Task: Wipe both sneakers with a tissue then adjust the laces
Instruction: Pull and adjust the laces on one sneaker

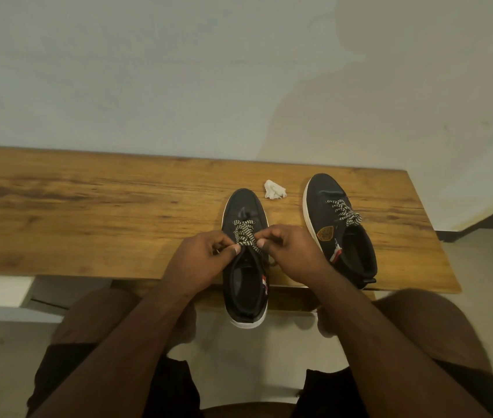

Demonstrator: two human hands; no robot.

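Observation:
Two black sneakers with white soles stand on a wooden table (88, 206). The left sneaker (243, 206) points away from me and its heel hangs over the table's near edge. My left hand (200, 260) and my right hand (290, 254) each pinch its black-and-white patterned laces (243, 232) from either side, thumbs close together. The right sneaker (329, 191) stands apart to the right, its own laces (344, 211) loose on top. A crumpled white tissue (274, 190) lies on the table between the two toes.
The table runs along a pale wall (179, 70); its right end (438, 236) is close to the right sneaker. My knees sit below the near edge, over a light floor (4, 357).

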